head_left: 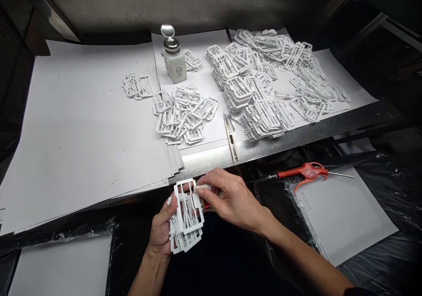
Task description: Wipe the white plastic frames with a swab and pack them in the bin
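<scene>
We have the bottle (pixel 176 67) standing on white paper (pixel 82 124), its round metal disc tilted up above the cap. Nearer us than the bottle, and below it, our left hand (pixel 161 230) grips a stack of white frames (pixel 186 213), its thumb pressed along the stack's left edge. Our right hand (pixel 231 195), a little to the right of the bottle's line, pinches 1 small white wad (pixel 203 186) between thumb and fingers, at the right edge of the top frame. Something red shows under that hand; we cannot tell what it is.

We see 1 loose heap (pixel 184 113) just in front of the bottle, 1 small cluster (pixel 136 86) to its left, and a few frames (pixel 194 60) tucked close behind its right side. Well to the bottle's right, the tall pile (pixel 247 80) spreads, and beyond that lies the flatter pile (pixel 310 85). To the bottle's front right, a slim tool (pixel 231 140) overhangs the paper onto the metal edge (pixel 204 159). Farther that way, our red air gun (pixel 308 171) lies partly over a lower sheet (pixel 352 217).
</scene>
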{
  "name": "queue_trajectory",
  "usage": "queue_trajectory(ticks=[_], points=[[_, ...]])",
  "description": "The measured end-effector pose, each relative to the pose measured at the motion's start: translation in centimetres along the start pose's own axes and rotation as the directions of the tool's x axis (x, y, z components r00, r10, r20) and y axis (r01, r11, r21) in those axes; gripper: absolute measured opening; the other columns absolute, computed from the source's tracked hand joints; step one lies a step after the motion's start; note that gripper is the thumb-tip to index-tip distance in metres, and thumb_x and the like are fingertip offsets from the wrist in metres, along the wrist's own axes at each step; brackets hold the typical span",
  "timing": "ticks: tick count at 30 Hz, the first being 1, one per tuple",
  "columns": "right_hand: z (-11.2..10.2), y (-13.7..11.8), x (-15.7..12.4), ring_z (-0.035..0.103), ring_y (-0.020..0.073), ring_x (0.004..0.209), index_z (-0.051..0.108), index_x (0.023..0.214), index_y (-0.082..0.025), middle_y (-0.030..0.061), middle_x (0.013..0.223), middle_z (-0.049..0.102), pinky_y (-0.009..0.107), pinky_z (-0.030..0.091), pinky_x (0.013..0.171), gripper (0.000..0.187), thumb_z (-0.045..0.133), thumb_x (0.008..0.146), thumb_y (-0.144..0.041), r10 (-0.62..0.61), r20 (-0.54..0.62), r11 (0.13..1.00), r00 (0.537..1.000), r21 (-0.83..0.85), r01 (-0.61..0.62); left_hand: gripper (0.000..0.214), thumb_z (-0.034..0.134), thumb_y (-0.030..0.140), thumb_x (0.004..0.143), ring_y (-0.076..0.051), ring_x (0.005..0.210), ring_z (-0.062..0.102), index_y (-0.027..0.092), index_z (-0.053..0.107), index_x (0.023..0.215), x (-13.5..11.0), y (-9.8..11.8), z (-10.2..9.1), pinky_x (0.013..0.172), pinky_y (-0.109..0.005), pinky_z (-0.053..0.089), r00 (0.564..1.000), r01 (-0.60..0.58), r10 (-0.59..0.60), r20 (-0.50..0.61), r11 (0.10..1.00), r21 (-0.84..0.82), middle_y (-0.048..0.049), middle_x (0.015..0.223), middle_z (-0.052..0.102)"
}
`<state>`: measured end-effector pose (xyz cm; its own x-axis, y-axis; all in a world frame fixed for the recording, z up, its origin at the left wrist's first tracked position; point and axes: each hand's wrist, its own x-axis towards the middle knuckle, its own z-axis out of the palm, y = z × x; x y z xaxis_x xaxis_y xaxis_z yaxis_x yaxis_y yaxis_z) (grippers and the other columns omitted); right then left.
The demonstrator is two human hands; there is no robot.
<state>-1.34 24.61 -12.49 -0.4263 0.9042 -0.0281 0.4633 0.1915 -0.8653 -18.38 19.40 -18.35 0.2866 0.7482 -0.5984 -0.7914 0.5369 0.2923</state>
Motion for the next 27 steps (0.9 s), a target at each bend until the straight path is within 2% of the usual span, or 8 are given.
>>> queue_trajectory(ticks=[6,10,14,16,19,23,25,27], points=[[-0.5,-0.3,-2.7,0.054,0.0120,0.074,0.062,0.096,-0.017,0.0035,0.087,0.059,0.023,0.044,0.067,0.014,0.051,0.088,-0.021,0.019,0.193,1.000,0.981,-0.007,-0.018,0.037,0.060,0.030,0.081,-0.026,0.082,0.066,0.018,0.057,0.116,0.0,0.0,0.0,0.075,-0.041,0.054,1.000,-0.017,0.017,0.006,1.000,-0.001,-0.0107,0.102,0.067],[-0.1,-1.3,-3.3,0.053,0.0118,0.074,0.062,0.094,-0.017,0.0038,0.086,0.058,0.022,0.043,0.067,0.013,0.051,0.088,-0.020,0.034,0.182,0.998,0.983,0.039,-0.042,0.038,0.062,0.029,0.080,-0.027,0.083,0.066,0.019,0.057,0.116,0.0,-0.2,0.6,0.076,-0.041,0.053,1.000,-0.010,0.010,0.013,0.999,0.032,-0.0107,0.101,0.068],[1.1,-1.9,-3.0,0.054,0.0135,0.079,0.062,0.096,-0.016,0.0054,0.088,0.057,0.023,0.044,0.071,0.017,0.047,0.090,-0.021,-0.067,0.197,0.998,0.978,0.022,0.063,0.035,0.063,0.027,0.079,-0.025,0.084,0.066,0.017,0.059,0.112,0.0,-0.1,1.1,0.076,-0.036,0.054,0.999,-0.043,0.043,-0.008,0.996,0.073,-0.0113,0.099,0.068],[1.0,-1.7,-3.1,0.053,0.0137,0.079,0.062,0.095,-0.016,0.0052,0.087,0.057,0.024,0.043,0.070,0.018,0.046,0.089,-0.020,-0.067,0.235,0.997,0.970,-0.010,0.072,0.035,0.065,0.028,0.078,-0.025,0.083,0.066,0.017,0.059,0.111,-0.1,0.1,1.2,0.073,-0.035,0.054,0.998,-0.062,0.063,-0.012,0.994,0.088,-0.0124,0.101,0.068],[-0.1,-0.9,-3.6,0.054,0.0127,0.076,0.062,0.093,-0.017,0.0045,0.087,0.058,0.023,0.042,0.068,0.016,0.048,0.088,-0.020,0.018,0.220,1.000,0.975,-0.027,-0.013,0.038,0.066,0.029,0.077,-0.023,0.076,0.066,0.017,0.058,0.113,-0.2,0.5,1.1,0.067,-0.034,0.056,0.997,-0.075,0.076,-0.014,0.993,0.091,-0.0137,0.102,0.067],[-0.4,0.2,-4.1,0.051,0.0105,0.066,0.064,0.081,-0.017,0.0014,0.076,0.057,0.022,0.039,0.061,0.019,0.051,0.088,-0.028,0.201,0.148,0.977,0.968,0.039,-0.209,0.047,0.067,0.028,0.075,-0.023,0.072,0.066,0.019,0.054,0.120,-0.1,0.7,0.9,0.064,-0.036,0.056,0.998,-0.066,0.068,-0.016,0.995,0.078,-0.0144,0.103,0.067],[0.4,0.6,-4.0,0.044,0.0088,0.058,0.064,0.075,-0.016,-0.0009,0.065,0.052,0.021,0.034,0.053,0.027,0.050,0.088,-0.036,0.311,0.194,0.928,0.930,0.151,-0.341,0.046,0.068,0.029,0.075,-0.023,0.070,0.066,0.019,0.055,0.118,-0.1,0.6,0.8,0.062,-0.037,0.056,0.998,-0.059,0.060,-0.010,0.995,0.078,-0.0140,0.103,0.067],[1.4,0.8,-3.9,0.036,0.0072,0.052,0.063,0.075,-0.015,-0.0032,0.058,0.045,0.020,0.027,0.046,0.030,0.051,0.087,-0.040,0.370,0.300,0.839,0.879,0.299,-0.455,0.042,0.068,0.030,0.074,-0.024,0.070,0.066,0.019,0.058,0.114,0.0,0.4,0.8,0.062,-0.038,0.056,0.999,-0.048,0.048,0.002,0.995,0.087,-0.0134,0.102,0.067]])
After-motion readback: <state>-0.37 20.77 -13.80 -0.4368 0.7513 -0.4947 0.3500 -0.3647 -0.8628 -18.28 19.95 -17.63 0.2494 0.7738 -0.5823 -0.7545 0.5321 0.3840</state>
